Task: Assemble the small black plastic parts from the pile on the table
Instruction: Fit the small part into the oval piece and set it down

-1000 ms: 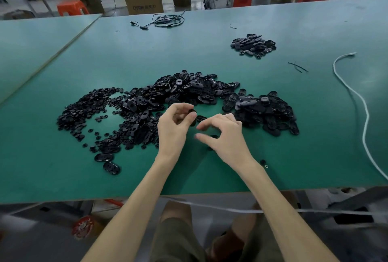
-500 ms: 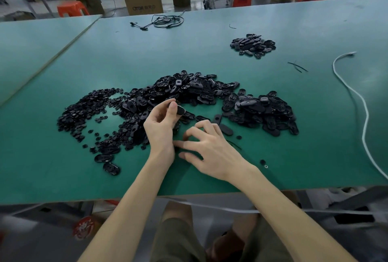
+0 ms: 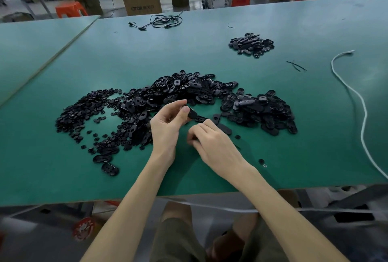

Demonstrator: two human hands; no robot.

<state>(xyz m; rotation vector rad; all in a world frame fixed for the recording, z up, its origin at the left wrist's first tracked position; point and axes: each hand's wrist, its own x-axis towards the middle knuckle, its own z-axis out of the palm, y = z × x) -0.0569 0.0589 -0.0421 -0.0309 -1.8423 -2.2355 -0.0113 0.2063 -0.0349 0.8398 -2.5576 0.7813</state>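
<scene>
A wide pile of black oval plastic parts (image 3: 189, 91) lies across the middle of the green table (image 3: 315, 135), with a spread of small round black pieces (image 3: 84, 108) at its left end. My left hand (image 3: 168, 127) pinches one black oval part (image 3: 192, 113) between thumb and fingers, just above the table in front of the pile. My right hand (image 3: 214, 146) is curled low beside it, fingertips closed; whatever it pinches is hidden. A second heap of ovals (image 3: 260, 112) sits to the right.
A smaller heap of black parts (image 3: 251, 44) lies far right. A white cord (image 3: 357, 102) snakes along the table's right side. A black cable bundle (image 3: 165, 21) rests at the far edge. Two loose ovals (image 3: 106, 163) lie near the front left. Cardboard boxes and orange stools stand behind.
My left hand has lifted slightly right with the oval part. My right hand has drawn its fingers in from a spread reach on the table to a closed pinch.
</scene>
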